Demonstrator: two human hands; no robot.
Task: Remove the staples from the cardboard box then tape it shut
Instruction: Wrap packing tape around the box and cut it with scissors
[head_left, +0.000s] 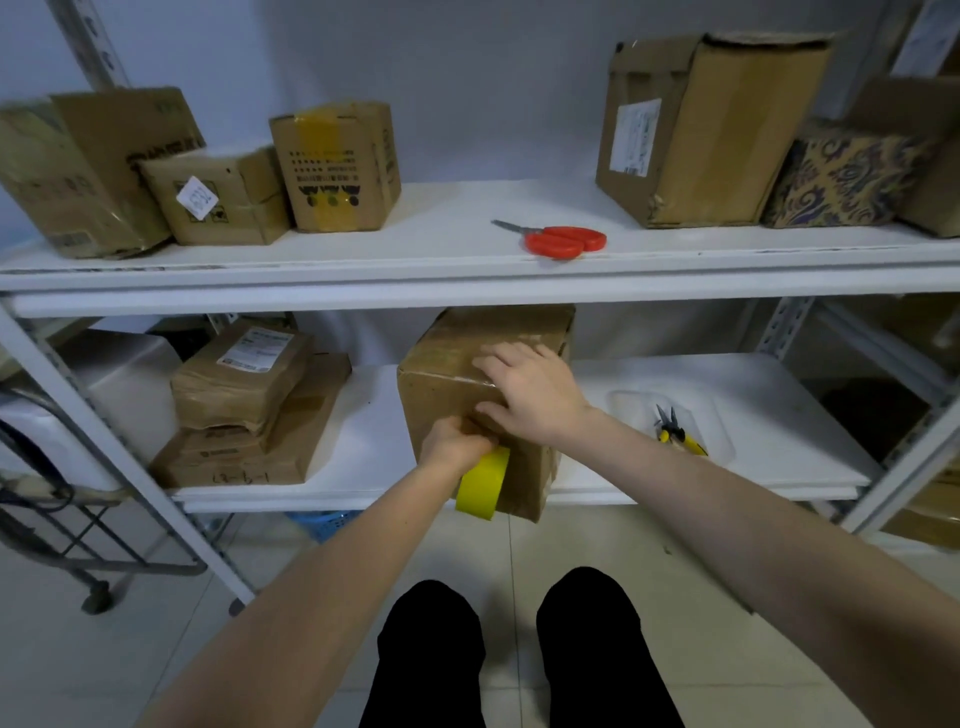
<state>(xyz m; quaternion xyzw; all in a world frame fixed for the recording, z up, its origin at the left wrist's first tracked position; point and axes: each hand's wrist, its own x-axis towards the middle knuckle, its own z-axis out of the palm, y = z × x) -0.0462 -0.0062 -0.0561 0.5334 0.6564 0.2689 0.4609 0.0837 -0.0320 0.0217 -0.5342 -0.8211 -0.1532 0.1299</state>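
A brown cardboard box (441, 379) stands on the lower white shelf (779, 467), its near corner jutting past the shelf edge. My left hand (454, 446) grips a yellow tape roll (480, 486) against the box's front face. My right hand (535, 392) lies flat over the box's top front edge, fingers spread on top and thumb on the front face. Pliers with yellow handles (678, 434) lie on the lower shelf to the right of the box. Red-handled scissors (558, 240) rest on the upper shelf (441, 260).
Two flat parcels (244, 410) are stacked left of the box on the lower shelf. Several cardboard boxes (332, 166) and a patterned box (841, 176) line the upper shelf. A wire cart (78, 525) stands at the left. My legs and the tiled floor are below.
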